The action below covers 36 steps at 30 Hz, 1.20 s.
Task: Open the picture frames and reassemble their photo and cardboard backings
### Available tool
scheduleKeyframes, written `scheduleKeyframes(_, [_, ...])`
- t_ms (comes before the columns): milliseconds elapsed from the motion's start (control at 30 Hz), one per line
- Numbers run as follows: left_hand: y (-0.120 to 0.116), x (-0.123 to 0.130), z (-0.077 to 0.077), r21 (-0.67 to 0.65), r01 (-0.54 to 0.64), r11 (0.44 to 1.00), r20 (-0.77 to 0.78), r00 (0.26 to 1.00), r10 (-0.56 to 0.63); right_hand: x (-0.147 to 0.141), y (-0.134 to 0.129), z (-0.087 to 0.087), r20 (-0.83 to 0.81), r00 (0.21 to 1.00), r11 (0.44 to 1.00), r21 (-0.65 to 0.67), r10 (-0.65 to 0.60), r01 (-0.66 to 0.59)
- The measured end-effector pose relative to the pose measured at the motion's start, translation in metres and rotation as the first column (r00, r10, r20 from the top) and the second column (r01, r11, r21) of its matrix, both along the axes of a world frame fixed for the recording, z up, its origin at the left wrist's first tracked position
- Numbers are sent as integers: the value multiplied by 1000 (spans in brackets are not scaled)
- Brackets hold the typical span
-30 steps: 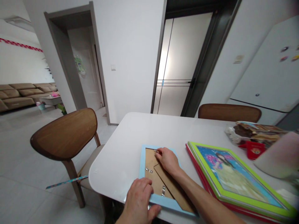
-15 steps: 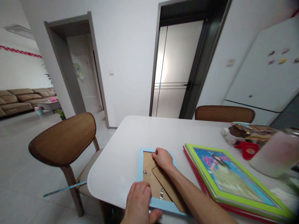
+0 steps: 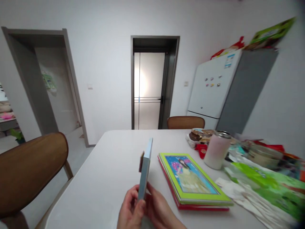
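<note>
A light-blue picture frame [image 3: 144,175] stands on edge above the table's near side, its narrow side turned toward me. From its left face a brown backing or stand piece [image 3: 141,162] sticks out. My left hand [image 3: 130,208] is closed round the lower near end, thumb against the narrow side. On the right face, my right hand [image 3: 158,206] presses with its fingers, partly hidden behind the frame. Just right of my hands lies a lime-green picture frame [image 3: 183,192] with a picture of a figure in a pale dress, stacked on a red-edged frame [image 3: 202,208].
The white table [image 3: 100,178] spreads ahead. At its right are a pinkish jar [image 3: 217,151], a red packet [image 3: 201,150], white gloves or cloth [image 3: 247,197] and green packaging [image 3: 269,187]. Wooden chairs stand at the left [image 3: 35,168] and far side [image 3: 186,122].
The blue frame, earlier back-up on the table under both hands, is now lifted and turned upright on edge. My right hand has moved from its back to its right side. The view has swung right.
</note>
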<state>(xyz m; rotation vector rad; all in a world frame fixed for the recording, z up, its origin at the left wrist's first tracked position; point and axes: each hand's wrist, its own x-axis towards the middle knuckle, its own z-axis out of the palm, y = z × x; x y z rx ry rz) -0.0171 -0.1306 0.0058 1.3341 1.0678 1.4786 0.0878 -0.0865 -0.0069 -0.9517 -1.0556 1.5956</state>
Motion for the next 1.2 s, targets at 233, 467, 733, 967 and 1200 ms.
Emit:
scheduleKeyframes(233, [13,61,45,-12,77,997,393,917,-67,91,20,41,-66,978,980,-10,-200,200])
scheduleKeyframes(467, [38,103,21,-89,257,962,261,938,-226,210,65,43,528,824,978,97,-207,184])
scheduleKeyframes(733, [51,120,-27,-149,109,983,-215,966,-140,234,59,29,716,668,974,73,-201,215])
scheduleKeyframes(967, [61,81,-29,-130,50,990,-245,966,-81,181,57,17,674,715,982,102,-185,159])
scheduleKeyframes(1200, [100,-31,-24,-61,-254,965,-326,919,221,57,100,16,554,829,990,144,-78,-4])
